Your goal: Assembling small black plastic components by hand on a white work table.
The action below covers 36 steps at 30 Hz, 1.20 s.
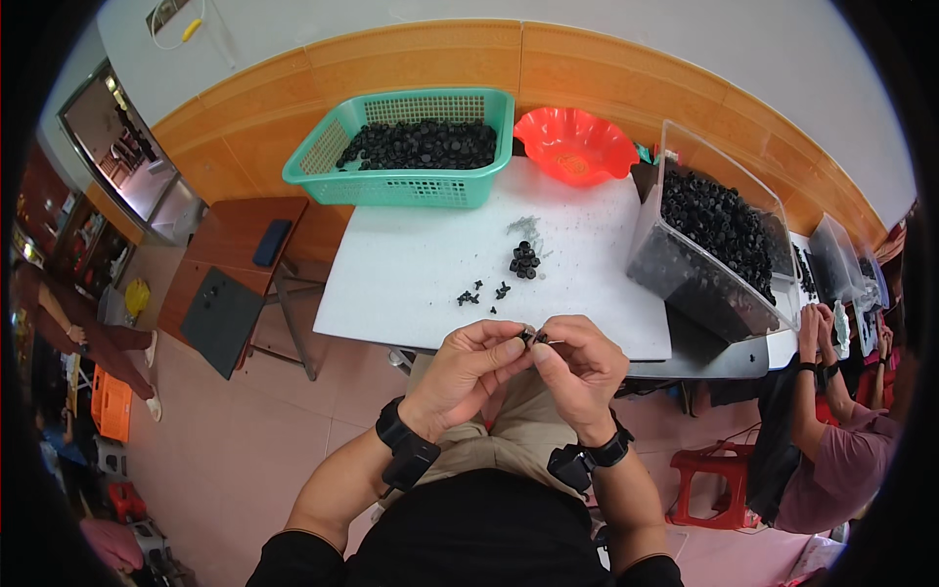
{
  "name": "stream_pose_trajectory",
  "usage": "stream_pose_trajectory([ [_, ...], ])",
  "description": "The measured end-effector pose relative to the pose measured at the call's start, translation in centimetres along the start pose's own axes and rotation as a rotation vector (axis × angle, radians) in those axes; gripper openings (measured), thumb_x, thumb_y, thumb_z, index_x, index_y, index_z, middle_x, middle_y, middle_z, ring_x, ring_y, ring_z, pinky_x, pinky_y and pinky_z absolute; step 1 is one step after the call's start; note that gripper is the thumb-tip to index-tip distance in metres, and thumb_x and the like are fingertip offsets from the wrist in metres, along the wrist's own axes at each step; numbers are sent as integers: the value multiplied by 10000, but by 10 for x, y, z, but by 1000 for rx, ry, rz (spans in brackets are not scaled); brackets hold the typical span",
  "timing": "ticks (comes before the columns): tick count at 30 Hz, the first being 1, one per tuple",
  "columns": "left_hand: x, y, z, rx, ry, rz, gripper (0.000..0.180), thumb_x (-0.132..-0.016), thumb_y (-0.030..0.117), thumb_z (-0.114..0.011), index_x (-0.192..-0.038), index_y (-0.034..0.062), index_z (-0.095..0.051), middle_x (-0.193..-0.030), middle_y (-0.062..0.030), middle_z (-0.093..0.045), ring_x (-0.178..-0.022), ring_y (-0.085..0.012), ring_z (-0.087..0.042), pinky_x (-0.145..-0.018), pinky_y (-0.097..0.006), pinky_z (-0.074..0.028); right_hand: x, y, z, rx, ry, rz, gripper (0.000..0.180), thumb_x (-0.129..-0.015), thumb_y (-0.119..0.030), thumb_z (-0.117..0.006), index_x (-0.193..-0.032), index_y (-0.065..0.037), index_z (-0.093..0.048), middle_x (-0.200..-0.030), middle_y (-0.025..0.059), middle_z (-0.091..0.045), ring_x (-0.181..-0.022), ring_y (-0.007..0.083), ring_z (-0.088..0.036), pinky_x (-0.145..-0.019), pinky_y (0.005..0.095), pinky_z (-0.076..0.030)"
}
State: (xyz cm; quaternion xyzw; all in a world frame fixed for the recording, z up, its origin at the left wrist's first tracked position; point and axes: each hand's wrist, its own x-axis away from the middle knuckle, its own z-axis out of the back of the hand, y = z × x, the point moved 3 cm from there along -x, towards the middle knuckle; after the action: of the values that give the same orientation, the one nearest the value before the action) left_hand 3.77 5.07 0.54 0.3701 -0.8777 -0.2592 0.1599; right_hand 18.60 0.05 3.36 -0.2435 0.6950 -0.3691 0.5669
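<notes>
My left hand (477, 367) and my right hand (584, 372) meet at the near edge of the white-topped table (391, 264). Both are closed, thumbs and fingertips pinching small black parts (531, 337) whose exact kind is too small to make out. Just beyond my fingers lie several tiny black pronged pieces (469, 297). A cluster of black cap-like rings (525, 260) sits farther back, beside a loose scatter of small clear or grey bits (529, 226).
At the back stand a green basket (391, 188) of black discs and a red scalloped bowl (575, 147). A clear bin (675, 256) of black caps occupies the right side. A brown folding table (220, 249) is to the left; a seated person (831, 460) works at right, by a red stool (712, 479).
</notes>
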Motion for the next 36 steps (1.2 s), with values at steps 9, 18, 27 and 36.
stream_pose_trajectory([
  [9, 4, 0, 1, -61, 29, -24, 181, -943, 24, -649, -1122, 17, -672, -1113, -117, -695, -1022, -182, -685, -950, -306, -575, 1, 1, 1, -29, 3, -9, 196, -838, 48, -723, -1028, 55, -676, -987, 159, -670, -840, 151, -652, -700, 250, -568],
  [18, 8, 2, 8, 99, 62, 10, 178, -960, 54, -631, -1136, 52, -658, -1123, -110, -688, -1008, -179, -682, -942, -307, -584, 1, -3, 4, 64, -15, 4, 207, -819, 53, -732, -1018, 47, -675, -971, 149, -670, -797, 144, -655, -692, 248, -564],
  [27, 11, 1, 8, 175, 81, 34, 165, -963, 56, -630, -1124, 48, -662, -1132, -118, -683, -1033, -186, -673, -963, -315, -576, -1, -9, 0, 173, -81, 27, 200, -809, 56, -731, -1001, 30, -681, -936, 134, -676, -775, 148, -667, -671, 249, -559],
  [36, 12, -4, 8, 173, 59, 44, 155, -968, 51, -620, -1115, 41, -669, -1113, -112, -679, -1046, -186, -667, -961, -300, -575, -2, -9, -2, 218, -128, 23, 222, -806, 34, -753, -1024, 24, -713, -938, 137, -692, -785, 171, -690, -679, 258, -568],
])
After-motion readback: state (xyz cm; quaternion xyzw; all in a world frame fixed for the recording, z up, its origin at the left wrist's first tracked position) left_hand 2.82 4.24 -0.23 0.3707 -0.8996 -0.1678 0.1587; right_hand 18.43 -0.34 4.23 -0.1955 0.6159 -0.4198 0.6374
